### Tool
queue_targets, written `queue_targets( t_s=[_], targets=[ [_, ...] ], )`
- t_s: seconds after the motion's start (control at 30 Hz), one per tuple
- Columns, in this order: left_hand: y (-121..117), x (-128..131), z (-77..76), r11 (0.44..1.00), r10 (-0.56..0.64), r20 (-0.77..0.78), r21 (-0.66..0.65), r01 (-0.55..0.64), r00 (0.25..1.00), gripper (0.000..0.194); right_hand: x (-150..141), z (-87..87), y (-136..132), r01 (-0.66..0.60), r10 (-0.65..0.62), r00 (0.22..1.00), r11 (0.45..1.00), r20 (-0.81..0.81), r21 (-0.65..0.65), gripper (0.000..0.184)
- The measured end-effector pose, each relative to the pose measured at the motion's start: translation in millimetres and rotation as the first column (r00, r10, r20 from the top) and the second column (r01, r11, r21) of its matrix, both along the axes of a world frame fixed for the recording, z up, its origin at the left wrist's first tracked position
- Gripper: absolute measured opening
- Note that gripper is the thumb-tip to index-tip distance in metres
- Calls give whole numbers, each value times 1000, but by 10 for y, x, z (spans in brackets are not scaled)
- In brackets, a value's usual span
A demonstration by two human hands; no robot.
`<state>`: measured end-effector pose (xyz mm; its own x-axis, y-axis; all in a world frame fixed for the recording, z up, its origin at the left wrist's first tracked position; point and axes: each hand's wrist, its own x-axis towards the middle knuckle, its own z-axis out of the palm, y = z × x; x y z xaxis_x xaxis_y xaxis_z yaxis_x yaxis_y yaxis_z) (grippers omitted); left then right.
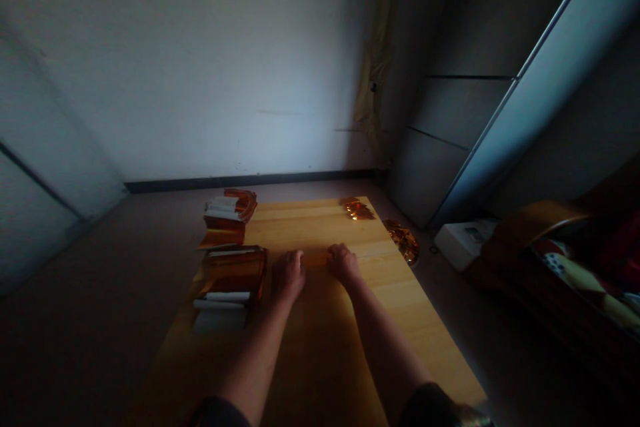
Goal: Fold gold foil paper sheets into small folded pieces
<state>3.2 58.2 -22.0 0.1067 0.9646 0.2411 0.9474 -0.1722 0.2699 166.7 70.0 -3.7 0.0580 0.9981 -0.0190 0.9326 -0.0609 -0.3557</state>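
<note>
Over the middle of the wooden table [400,303], my left hand [289,275] and my right hand [343,263] face each other with curled fingers. A thin orange paper sheet [317,259] stretches between them, low against the tabletop; each hand pinches one side of it. Its outline is faint in the dim light. Left of my left hand lies a stack of shiny orange foil papers [235,271] with white papers [223,303] at its near end. Further back on that side is another orange and white paper stack [223,207].
Folded shiny orange pieces [358,209] lie at the table's far right corner. Beyond the right edge, on the floor, is a round heap of similar pieces [403,242]. A white box [459,245], a wooden seat [530,227] and a tall cabinet [445,140] stand to the right.
</note>
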Motion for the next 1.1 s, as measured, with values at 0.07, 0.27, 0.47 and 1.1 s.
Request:
queue_targets(
  t_s=[0.07,0.27,0.47,1.1],
  targets=[
    [0,-3,-18,999,12,33,39,-14,999,29,8,-20,-30,6,-4,999,999,-34,54,24],
    [-18,-14,-18,994,-15,135,105,1,991,25,49,-147,-102,-31,67,988,967,-136,254,22],
    [-48,-29,19,989,-64,133,140,45,989,16,76,-211,-145,-60,126,979,929,-161,365,28],
    [-125,-65,11,987,-126,31,106,122,992,15,92,-127,-310,-287,282,958,917,59,276,21]
  ],
)
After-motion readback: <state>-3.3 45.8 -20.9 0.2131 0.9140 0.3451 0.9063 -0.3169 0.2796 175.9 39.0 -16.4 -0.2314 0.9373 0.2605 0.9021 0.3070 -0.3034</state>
